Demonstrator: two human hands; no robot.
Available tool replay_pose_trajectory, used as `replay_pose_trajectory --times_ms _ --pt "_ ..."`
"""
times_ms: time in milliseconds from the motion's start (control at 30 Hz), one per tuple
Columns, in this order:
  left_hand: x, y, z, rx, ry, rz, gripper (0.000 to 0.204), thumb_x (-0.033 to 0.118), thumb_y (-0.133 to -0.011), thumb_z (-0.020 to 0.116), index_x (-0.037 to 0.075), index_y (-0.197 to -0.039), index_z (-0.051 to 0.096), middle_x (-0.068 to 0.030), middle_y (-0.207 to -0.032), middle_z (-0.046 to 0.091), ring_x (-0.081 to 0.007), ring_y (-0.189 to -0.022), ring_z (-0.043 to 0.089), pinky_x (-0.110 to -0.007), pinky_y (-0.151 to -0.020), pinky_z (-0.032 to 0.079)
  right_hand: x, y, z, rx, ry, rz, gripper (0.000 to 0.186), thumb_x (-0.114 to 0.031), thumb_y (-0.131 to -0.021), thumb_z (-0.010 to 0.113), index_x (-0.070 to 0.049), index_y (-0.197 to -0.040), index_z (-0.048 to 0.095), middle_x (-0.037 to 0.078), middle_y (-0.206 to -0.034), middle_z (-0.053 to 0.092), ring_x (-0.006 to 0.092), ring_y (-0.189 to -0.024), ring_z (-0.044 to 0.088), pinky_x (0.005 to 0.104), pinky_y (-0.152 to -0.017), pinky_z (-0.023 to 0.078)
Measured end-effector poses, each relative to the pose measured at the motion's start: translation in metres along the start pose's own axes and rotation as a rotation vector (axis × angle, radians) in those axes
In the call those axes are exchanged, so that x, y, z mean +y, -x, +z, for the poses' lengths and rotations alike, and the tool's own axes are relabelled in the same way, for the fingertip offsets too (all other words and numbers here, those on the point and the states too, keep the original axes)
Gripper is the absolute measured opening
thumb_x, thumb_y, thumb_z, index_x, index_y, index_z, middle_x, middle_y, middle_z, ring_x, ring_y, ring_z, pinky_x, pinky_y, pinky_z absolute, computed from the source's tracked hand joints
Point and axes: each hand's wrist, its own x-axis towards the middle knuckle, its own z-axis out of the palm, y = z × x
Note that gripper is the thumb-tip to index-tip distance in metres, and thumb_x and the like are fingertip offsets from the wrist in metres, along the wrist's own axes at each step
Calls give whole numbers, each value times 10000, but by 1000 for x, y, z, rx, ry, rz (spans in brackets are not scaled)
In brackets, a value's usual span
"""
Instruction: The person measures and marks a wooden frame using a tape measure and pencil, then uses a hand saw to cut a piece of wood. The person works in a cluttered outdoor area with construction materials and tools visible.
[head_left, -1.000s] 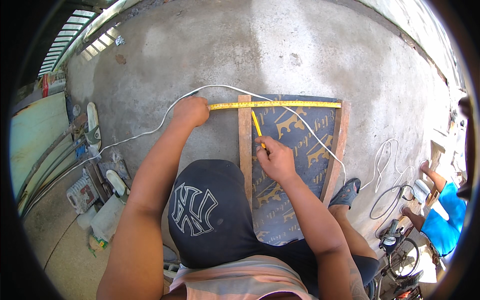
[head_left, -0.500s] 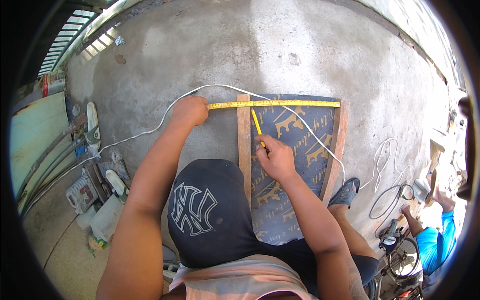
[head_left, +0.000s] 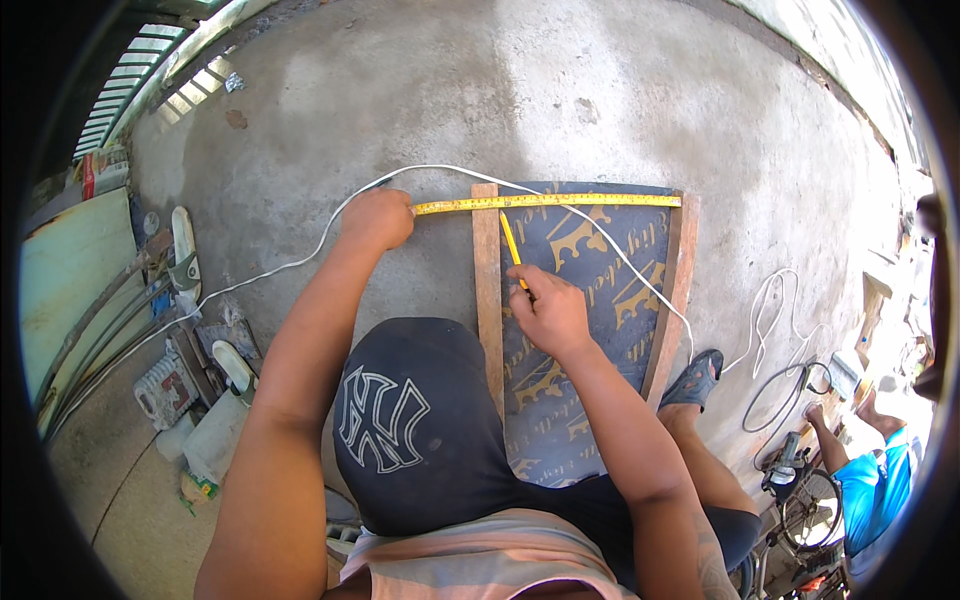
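My left hand is closed at the left end of a yellow tape measure; whatever part lies inside the fist is hidden. The blade runs out to the right, across the left wooden strip and over to the top of the right wooden strip. Between these strips lies a dark panel with gold printing. Over the panel, my right hand grips a yellow pencil, its tip just below the blade, close to the left strip's inner edge.
A white cord loops behind my left hand and crosses the panel. My bent knee in black shorts is near the left strip; my shoe is beside the right one. Clutter, including a plastic case, stands left. Another person's blue shorts and a bicycle wheel are at right.
The view has shifted slightly. Both hands keep their grips, and the tape and pencil stay in nearly the same place over the panel.
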Motion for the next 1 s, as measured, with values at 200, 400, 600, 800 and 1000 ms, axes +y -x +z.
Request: replay_pose_trajectory --times_ms 200,400,600,800,1000 --pt "1 1 -1 -5 -8 5 312 353 -1060 582 169 -1216 779 -95 -1249 762 -302 -1220 695 -468 -1033 546 3 0 2 -15 10 4 214 -118 -895 656 -117 -1100 717 131 -891 770 356 -798 745 465 -719 598" --pt "-1 -1 1 5 -7 3 305 347 -1054 588 170 -1210 783 -96 -1248 763 -301 -1220 695 -468 -1032 546 2 -2 1 8 10 -32 213 -117 -892 655 -115 -1095 716 135 -884 766 354 -791 743 464 -719 600" --pt "-1 -1 0 2 -15 7 307 348 -1059 585 171 -1211 784 -94 -1247 765 -298 -1214 699 -464 -1025 552 0 -7 -3 -2 16 -28 198 -115 -898 651 -107 -1085 718 127 -866 758 348 -773 738 462 -712 597" --pt "1 0 -1 4 -11 4 306 346 -1059 585 167 -1208 783 -94 -1239 767 -299 -1209 702 -464 -1017 555 3 -7 -2 17 16 -38 198 -116 -904 652 -103 -1089 721 140 -838 753 354 -759 735 468 -713 594" --pt "1 -2 -2 -3 -20 17 309 350 -1061 583 166 -1213 781 -93 -1238 767 -301 -1214 699 -463 -1012 556 4 -7 -1 28 15 -27 198 -121 -906 656 -105 -1093 721 142 -844 756 360 -763 734 473 -713 592"
